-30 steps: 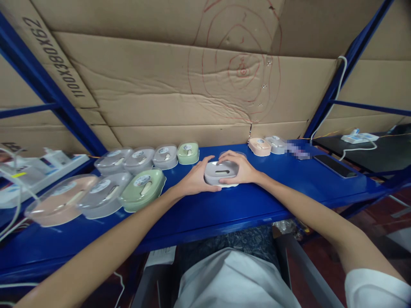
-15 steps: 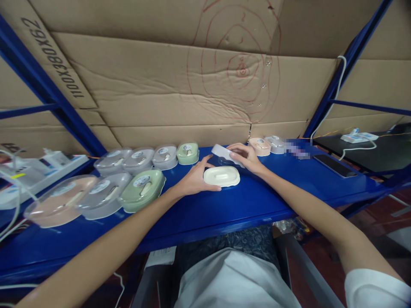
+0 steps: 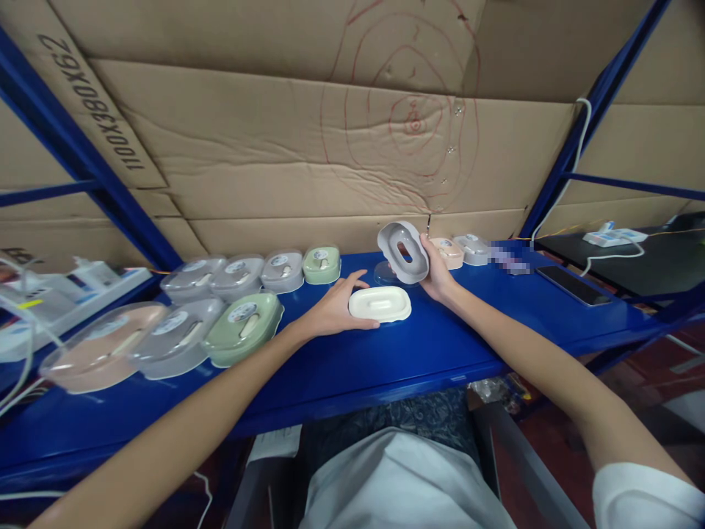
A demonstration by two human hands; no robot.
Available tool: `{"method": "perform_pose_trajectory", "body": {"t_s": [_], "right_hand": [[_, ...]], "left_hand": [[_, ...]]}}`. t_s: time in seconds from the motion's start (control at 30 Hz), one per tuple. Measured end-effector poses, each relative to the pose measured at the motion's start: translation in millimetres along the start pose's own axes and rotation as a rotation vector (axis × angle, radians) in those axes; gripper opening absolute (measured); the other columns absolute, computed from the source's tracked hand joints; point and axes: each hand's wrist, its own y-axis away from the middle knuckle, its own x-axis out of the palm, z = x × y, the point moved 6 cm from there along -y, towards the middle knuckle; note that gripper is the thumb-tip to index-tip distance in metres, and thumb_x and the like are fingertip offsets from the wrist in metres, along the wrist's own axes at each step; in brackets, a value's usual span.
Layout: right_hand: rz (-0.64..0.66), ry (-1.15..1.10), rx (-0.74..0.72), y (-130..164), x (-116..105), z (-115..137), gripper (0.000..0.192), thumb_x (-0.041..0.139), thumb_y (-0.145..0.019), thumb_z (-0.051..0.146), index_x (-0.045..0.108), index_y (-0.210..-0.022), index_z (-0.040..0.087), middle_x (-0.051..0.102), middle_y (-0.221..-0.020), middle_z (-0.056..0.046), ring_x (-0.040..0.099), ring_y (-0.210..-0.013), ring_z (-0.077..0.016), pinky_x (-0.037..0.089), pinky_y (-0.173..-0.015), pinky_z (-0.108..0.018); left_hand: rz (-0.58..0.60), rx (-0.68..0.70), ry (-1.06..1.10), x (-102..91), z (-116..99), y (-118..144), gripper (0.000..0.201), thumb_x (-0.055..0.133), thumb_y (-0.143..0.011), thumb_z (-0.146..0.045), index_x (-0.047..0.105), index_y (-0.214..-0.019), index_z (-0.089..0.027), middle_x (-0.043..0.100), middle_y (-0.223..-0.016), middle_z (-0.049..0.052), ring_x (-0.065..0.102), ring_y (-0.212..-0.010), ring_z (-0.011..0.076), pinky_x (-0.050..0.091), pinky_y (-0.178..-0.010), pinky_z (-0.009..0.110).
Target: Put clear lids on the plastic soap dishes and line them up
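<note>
My left hand (image 3: pixel 333 305) curves round the left end of a cream oval plastic base (image 3: pixel 381 303) lying on the blue shelf, thumb along its front edge and fingers at the back. In my right hand (image 3: pixel 438 273) is a grey oval plastic piece (image 3: pixel 421 261) with a slot through its middle, tilted and raised above the shelf. A clear lid (image 3: pixel 385 273) lies just behind the cream base, partly hidden by the grey piece.
Several lidded oval boxes, among them a green box (image 3: pixel 245 327) and a peach box (image 3: pixel 104 349), stand to the left. Small boxes (image 3: pixel 471 248) and a phone (image 3: pixel 573 284) lie to the right. Cardboard (image 3: pixel 264 147) backs the blue shelf (image 3: pixel 352 367).
My right hand has turned and lifted the grey piece, so its slotted opening now faces me and more of the clear lid shows. My left hand and the cream base have stayed put.
</note>
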Motion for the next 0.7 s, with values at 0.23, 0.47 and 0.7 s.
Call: {"method": "perform_pose_trajectory", "body": {"t_s": [0.23, 0.47, 0.7], "right_hand": [[-0.001, 0.068, -0.062, -1.0, -2.2, 3.9, 0.078, 0.049, -0.085, 0.093, 0.071, -0.119, 0.026, 0.082, -0.098, -0.009, 0.080, -0.095, -0.0339, 0.066, -0.081, -0.051], [0.010, 0.030, -0.033, -1.1, -1.4, 1.6, 0.073, 0.053, -0.086, 0.089, 0.071, -0.118, 0.026, 0.082, -0.101, -0.009, 0.079, -0.098, -0.0351, 0.066, -0.083, -0.053], [-0.001, -0.051, 0.017, -1.5, -2.6, -3.1, 0.069, 0.054, -0.088, 0.085, 0.072, -0.119, 0.027, 0.083, -0.103, -0.009, 0.079, -0.102, -0.0363, 0.067, -0.083, -0.053]], "left_hand": [[0.036, 0.023, -0.006, -1.0, 0.8, 0.4, 0.121, 0.091, -0.069, -0.054, 0.026, -0.167, -0.024, 0.060, -0.147, 0.014, 0.054, -0.141, 0.0390, 0.037, -0.121, 0.056], [0.045, 0.008, -0.013, -0.3, 2.9, 0.7, 0.118, 0.088, -0.072, -0.054, 0.026, -0.166, -0.021, 0.059, -0.146, 0.015, 0.053, -0.141, 0.0389, 0.036, -0.122, 0.055], [0.038, 0.010, -0.003, -0.6, 2.5, 0.8, 0.117, 0.088, -0.071, -0.055, 0.029, -0.166, -0.020, 0.060, -0.146, 0.015, 0.054, -0.141, 0.0394, 0.036, -0.122, 0.055]]}}
